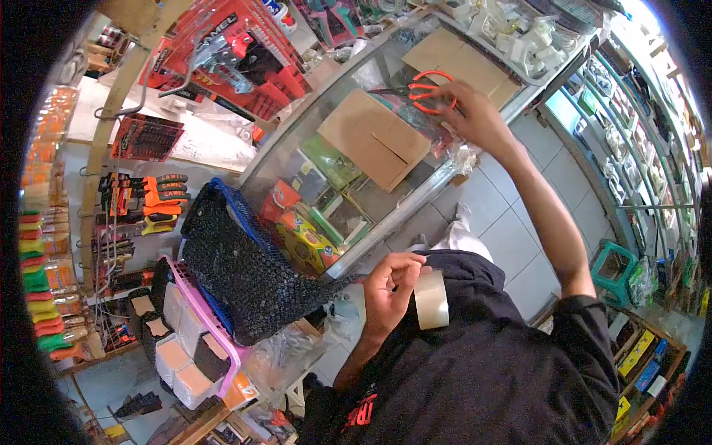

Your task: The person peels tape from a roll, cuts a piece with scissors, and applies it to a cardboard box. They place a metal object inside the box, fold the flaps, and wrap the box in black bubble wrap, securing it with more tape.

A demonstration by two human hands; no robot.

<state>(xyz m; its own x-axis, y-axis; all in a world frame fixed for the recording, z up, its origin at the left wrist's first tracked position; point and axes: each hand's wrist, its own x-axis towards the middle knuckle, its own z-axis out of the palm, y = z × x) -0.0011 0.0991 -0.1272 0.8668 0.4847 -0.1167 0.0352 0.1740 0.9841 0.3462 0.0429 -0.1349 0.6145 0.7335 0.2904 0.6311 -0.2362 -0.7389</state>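
My left hand (pixel 391 294) is closed around a roll of clear tape (pixel 431 300), low in front of the dark shirt. Over the glass counter, my right hand (pixel 472 116) has its fingers at the orange handles of a pair of scissors (pixel 425 92), whose dark blades point left. Just below the scissors, a piece of brown cardboard (pixel 374 139) with a slit lies on the counter's glass top (pixel 304 141). A second cardboard piece (pixel 463 65) lies farther back, beyond the scissors.
A black mesh-covered basket (pixel 237 267) and a pink basket (pixel 200 319) stand left of the counter. Packaged red tools (pixel 230 59) hang at the upper left. White fittings (pixel 526 37) fill a tray at the back. Shelves (pixel 630 148) line the right side.
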